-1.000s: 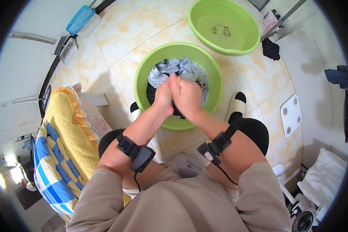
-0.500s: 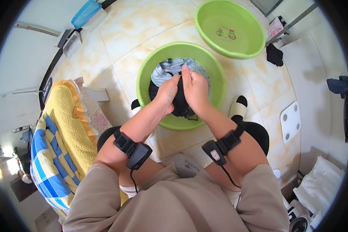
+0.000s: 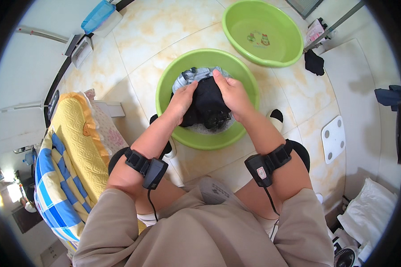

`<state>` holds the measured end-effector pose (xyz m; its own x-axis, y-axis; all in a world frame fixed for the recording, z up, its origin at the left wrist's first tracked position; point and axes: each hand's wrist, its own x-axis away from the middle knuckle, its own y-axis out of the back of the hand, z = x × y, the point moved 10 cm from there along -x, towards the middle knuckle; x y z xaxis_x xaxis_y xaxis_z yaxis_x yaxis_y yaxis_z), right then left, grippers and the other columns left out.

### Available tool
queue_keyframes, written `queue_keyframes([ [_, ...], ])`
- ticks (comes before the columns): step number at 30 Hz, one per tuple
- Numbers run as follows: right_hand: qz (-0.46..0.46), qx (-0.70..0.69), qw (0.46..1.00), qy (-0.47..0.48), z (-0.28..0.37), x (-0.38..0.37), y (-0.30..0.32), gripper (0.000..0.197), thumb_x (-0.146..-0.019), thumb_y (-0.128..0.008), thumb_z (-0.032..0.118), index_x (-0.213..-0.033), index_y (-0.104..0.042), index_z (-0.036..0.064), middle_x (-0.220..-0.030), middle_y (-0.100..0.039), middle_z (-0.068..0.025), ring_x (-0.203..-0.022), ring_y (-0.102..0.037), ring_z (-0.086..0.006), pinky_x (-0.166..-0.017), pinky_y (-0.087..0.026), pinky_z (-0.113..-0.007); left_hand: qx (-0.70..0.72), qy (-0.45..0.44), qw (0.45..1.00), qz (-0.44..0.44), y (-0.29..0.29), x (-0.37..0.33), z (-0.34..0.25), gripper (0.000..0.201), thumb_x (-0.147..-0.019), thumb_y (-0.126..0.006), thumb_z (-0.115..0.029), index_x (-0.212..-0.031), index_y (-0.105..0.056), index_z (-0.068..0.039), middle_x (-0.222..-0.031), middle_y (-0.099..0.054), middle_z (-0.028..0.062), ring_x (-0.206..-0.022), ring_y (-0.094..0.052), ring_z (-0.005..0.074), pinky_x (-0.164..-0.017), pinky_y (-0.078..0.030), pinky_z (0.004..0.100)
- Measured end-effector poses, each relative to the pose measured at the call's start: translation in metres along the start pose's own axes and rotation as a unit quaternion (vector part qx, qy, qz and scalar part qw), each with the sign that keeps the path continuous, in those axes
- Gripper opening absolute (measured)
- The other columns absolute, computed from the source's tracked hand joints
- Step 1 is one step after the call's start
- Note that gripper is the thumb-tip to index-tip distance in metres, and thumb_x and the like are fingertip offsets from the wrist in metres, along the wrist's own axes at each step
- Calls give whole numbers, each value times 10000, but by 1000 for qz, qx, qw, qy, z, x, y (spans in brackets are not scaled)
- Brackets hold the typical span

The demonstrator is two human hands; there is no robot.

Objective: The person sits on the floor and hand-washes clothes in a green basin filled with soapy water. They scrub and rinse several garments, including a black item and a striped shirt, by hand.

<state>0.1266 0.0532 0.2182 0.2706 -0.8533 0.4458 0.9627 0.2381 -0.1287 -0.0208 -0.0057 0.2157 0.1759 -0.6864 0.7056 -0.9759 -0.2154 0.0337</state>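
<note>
A green plastic basin (image 3: 165, 86) sits on the tiled floor between my knees, with soapy water and clothes in it. My left hand (image 3: 182, 99) and my right hand (image 3: 232, 94) both grip a black garment (image 3: 207, 107) held over the basin. A light blue-grey garment (image 3: 189, 75) lies in the basin behind the black one. Black bands with small devices sit on both forearms.
A second green basin (image 3: 263, 31) with clear water stands farther off to the right. A yellow and blue quilt (image 3: 69, 147) lies at my left. A white bathroom scale (image 3: 333, 139) lies on the floor at right, a dark cloth (image 3: 314, 62) near the wall.
My hands have spread apart and slid down along the black garment, which now hangs lower and wider between them over the basin.
</note>
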Motion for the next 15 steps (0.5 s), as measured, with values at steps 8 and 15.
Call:
queue_keyframes([
  [8,118,-218,963,-108,-7,16,-18,126,-873,-622,125,-903,-619,2,-821,-624,-59,-729,-593,-127,-638,-477,-260,-182,-183,966,16,-3,2,23,488,-671,-540,95,-1146,-569,-12,-1096,-602,117,-1045,-563,229,-919,-430,323],
  [15,185,-363,901,-146,9,16,-26,169,-867,-545,-33,-1035,-530,-38,-988,-596,-133,-928,-600,-230,-810,-508,-336,-358,-245,899,61,-38,2,29,329,-772,-674,-120,-1062,-583,7,-969,-646,201,-853,-622,343,-766,-487,354],
])
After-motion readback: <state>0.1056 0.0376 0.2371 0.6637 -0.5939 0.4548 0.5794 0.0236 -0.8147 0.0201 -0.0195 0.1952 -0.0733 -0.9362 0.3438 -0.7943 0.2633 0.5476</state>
